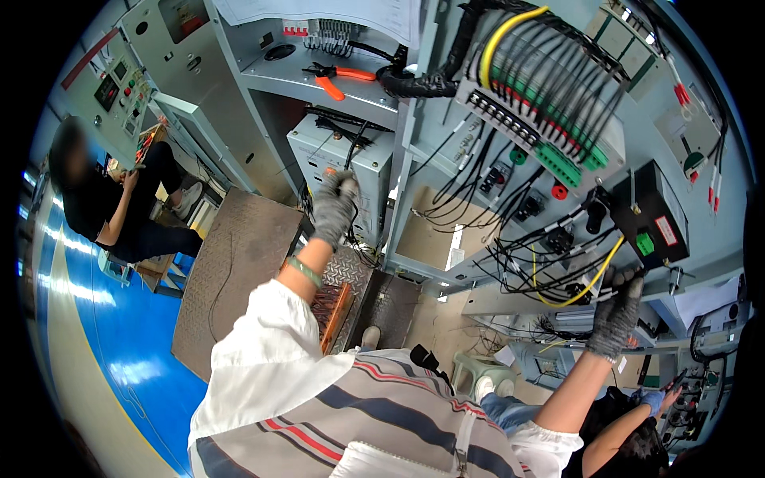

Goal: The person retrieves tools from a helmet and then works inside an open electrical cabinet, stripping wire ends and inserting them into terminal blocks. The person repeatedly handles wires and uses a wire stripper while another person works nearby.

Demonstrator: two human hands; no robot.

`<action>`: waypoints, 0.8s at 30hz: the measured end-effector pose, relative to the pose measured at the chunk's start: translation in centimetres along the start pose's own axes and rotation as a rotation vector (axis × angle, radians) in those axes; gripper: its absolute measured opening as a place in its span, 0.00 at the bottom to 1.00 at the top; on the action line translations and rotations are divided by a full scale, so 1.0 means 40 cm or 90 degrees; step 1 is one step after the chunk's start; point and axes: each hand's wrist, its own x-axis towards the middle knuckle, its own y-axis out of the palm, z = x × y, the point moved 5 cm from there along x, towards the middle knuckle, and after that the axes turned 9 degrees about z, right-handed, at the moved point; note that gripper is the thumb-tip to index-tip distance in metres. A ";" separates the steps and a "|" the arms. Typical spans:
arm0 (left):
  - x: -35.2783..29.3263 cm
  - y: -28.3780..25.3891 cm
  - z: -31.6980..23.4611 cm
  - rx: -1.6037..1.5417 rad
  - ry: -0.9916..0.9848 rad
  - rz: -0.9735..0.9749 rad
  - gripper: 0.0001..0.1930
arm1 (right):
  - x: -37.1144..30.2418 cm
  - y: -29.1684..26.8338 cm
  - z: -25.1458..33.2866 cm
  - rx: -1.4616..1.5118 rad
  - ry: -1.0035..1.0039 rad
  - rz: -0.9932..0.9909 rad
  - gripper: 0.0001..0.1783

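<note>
My left hand [333, 209], in a grey knitted glove, is raised in front of a light grey metal box [307, 151] in the cabinet. Its fingers are curled closed around black wires [351, 153], which rise above the hand. My right hand [615, 317], gloved the same way, reaches to the lower edge of the hinged panel. Its fingers are stretched upward and apart, beside loose black wires [510, 267] and a looped yellow wire [599, 275]. A black box-shaped device [652, 211] is mounted just above that hand.
Orange-handled pliers [339, 76] lie on the cabinet shelf. A wired terminal module [542, 119] sits on the panel. A brown metal platform [239, 259] stands at left, near a seated person [96, 191]. A gloved co-worker's hand [652, 400] is at lower right, and a pale green stool [480, 370] is below.
</note>
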 end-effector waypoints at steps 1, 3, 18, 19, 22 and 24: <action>0.056 -0.051 0.045 0.098 -0.024 -0.042 0.11 | -0.001 0.007 -0.002 -0.036 0.001 0.012 0.19; 0.135 -0.098 -0.017 0.267 0.006 -0.078 0.11 | -0.010 0.064 0.004 -0.064 -0.009 -0.029 0.14; 0.644 -0.037 0.093 0.523 0.183 0.214 0.19 | -0.124 -0.130 -0.055 -0.198 0.001 -0.244 0.19; 0.659 -0.035 0.108 0.573 0.199 0.192 0.19 | -0.128 -0.136 -0.058 -0.189 0.005 -0.260 0.20; 0.559 0.043 -0.026 0.906 0.220 0.257 0.17 | -0.168 -0.097 -0.039 -0.207 0.021 -0.345 0.16; 0.530 0.005 -0.027 0.926 0.226 0.141 0.17 | -0.181 -0.076 -0.046 -0.228 -0.014 -0.358 0.15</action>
